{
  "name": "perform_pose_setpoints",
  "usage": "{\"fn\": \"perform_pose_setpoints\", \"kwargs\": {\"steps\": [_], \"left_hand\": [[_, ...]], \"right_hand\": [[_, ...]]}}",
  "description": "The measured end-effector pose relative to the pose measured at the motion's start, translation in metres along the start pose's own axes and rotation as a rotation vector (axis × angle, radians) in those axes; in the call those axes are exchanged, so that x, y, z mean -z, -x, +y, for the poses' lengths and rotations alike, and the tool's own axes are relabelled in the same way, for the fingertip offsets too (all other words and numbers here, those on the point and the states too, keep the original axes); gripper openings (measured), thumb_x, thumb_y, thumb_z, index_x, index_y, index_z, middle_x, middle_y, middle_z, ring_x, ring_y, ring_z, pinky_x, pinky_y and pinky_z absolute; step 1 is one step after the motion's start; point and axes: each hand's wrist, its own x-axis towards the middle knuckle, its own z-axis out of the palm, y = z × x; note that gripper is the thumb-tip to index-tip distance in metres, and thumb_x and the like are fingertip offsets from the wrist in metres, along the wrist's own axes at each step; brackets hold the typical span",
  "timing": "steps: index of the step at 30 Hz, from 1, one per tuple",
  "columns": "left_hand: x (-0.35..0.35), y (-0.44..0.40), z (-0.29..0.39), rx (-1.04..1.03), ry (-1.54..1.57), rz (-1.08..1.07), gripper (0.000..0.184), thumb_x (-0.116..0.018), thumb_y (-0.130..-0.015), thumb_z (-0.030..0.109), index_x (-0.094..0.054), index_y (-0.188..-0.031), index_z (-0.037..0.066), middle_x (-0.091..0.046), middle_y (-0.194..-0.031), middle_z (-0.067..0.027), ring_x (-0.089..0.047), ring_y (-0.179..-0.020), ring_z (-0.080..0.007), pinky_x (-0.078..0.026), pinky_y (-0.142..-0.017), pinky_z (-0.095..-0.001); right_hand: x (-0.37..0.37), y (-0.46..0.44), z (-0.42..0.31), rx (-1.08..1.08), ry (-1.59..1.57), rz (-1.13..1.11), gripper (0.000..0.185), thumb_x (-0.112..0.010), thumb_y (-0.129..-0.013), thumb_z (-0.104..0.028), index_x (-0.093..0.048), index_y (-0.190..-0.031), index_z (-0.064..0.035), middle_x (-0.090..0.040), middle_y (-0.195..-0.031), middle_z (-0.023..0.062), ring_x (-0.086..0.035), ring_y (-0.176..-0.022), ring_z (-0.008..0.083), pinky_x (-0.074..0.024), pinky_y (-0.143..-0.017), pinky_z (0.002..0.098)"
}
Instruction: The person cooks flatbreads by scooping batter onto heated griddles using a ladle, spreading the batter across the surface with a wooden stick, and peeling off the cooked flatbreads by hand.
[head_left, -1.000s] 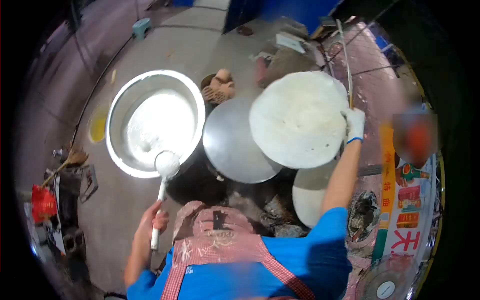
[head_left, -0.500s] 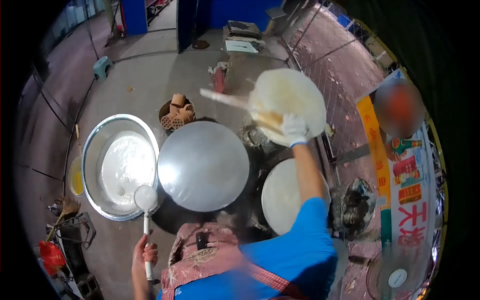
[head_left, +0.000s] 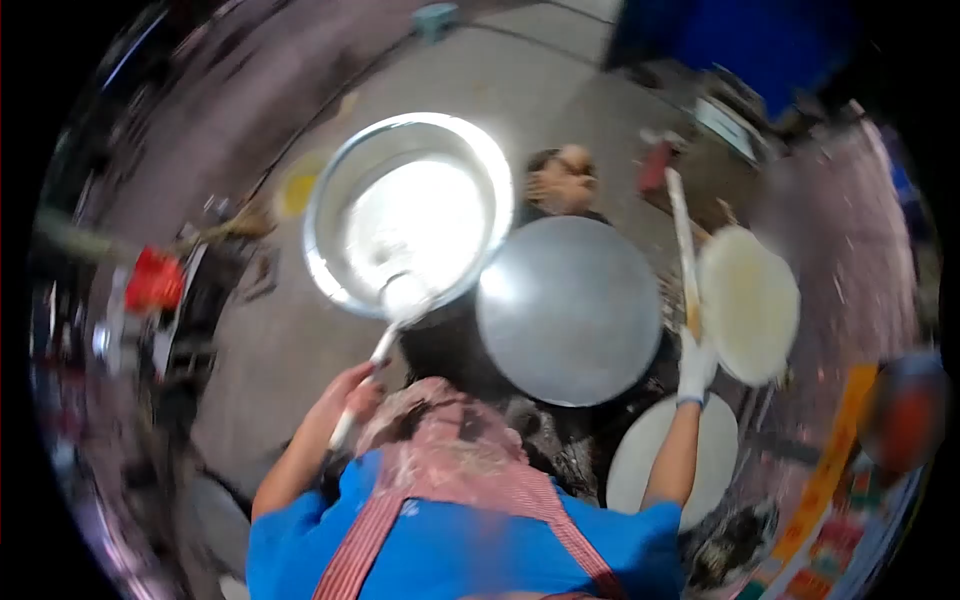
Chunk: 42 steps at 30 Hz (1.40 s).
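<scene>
While the left hand [head_left: 350,395] clasps a ladle [head_left: 405,298] at the basin [head_left: 498,170] rim (so drips land inside, I'd guess), the gloved right hand [head_left: 697,370] grips a stick [head_left: 684,240] beside a pale round [head_left: 752,305], apparently held clear of the griddle [head_left: 570,310].

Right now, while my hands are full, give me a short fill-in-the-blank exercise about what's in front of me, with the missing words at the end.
The left hand holds a ____ by its white handle. The right hand, in a white ____, grips a long stick. The shirt under the pink apron is ____. In this view, the round metal griddle is to the ____ of the metal basin.

Missing words: ladle; glove; blue; right.
</scene>
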Motion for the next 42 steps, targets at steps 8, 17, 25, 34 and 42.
{"fn": "perform_pose_setpoints", "kwargs": {"steps": [8, 17, 25, 34, 42], "left_hand": [[0.059, -0.046, 0.16, -0.012, -0.173, -0.034, 0.02, -0.044, -0.092, 0.034, -0.045, -0.099, 0.016, -0.032, -0.051, 0.0019, -0.027, -0.035, -0.0048, -0.024, -0.027, -0.0182], [0.12, -0.193, 0.343, -0.143, -1.038, 0.275, 0.029, -0.043, -0.084, 0.01, -0.038, -0.112, 0.007, -0.038, -0.052, -0.0018, -0.035, -0.03, -0.0124, -0.032, -0.025, -0.0269], [0.114, -0.228, 0.371, -0.172, -1.363, 0.272, 0.036, -0.044, -0.085, 0.014, -0.034, -0.115, -0.005, -0.046, -0.058, -0.0128, -0.041, -0.031, -0.0191, -0.036, -0.027, -0.0325], [-0.018, -0.086, 0.346, 0.239, -0.776, -0.012, 0.022, -0.05, -0.09, 0.033, -0.042, -0.085, 0.013, -0.032, -0.048, 0.0022, -0.028, -0.034, -0.0047, -0.021, -0.025, -0.0195], [-0.177, 0.169, 0.316, -0.255, -1.095, -0.471, 0.036, -0.052, -0.09, 0.032, -0.038, -0.123, 0.034, -0.024, -0.053, 0.0075, -0.019, -0.036, -0.0002, -0.016, -0.025, -0.0138]], "right_hand": [[-0.092, 0.046, -0.237, 0.293, 0.056, -0.567, 0.04, -0.06, -0.072, -0.035, -0.062, -0.101, -0.0068, -0.063, -0.091, 0.0166, -0.06, -0.087, 0.0331, -0.0453, -0.073, 0.0392], [-0.197, 0.144, -0.424, 0.315, 0.382, -0.754, 0.025, -0.052, -0.078, -0.028, -0.062, -0.083, -0.0056, -0.063, -0.076, 0.0177, -0.062, -0.072, 0.0341, -0.0489, -0.067, 0.0437], [-0.262, 0.236, -0.37, -0.02, 0.348, -0.553, 0.036, -0.057, -0.075, -0.042, -0.062, -0.072, -0.0065, -0.062, -0.069, 0.0146, -0.061, -0.064, 0.0328, -0.0482, -0.06, 0.042], [-0.223, 0.334, -0.414, -0.234, 0.152, -0.377, 0.032, -0.059, -0.079, -0.041, -0.064, -0.092, -0.0126, -0.063, -0.075, 0.0146, -0.061, -0.069, 0.033, -0.0471, -0.06, 0.0438], [-0.116, 0.253, -0.483, 0.168, -0.169, 0.332, 0.03, -0.065, -0.077, -0.025, -0.062, -0.098, -0.0034, -0.064, -0.082, 0.0145, -0.06, -0.071, 0.0315, -0.0473, -0.063, 0.0407]]}}
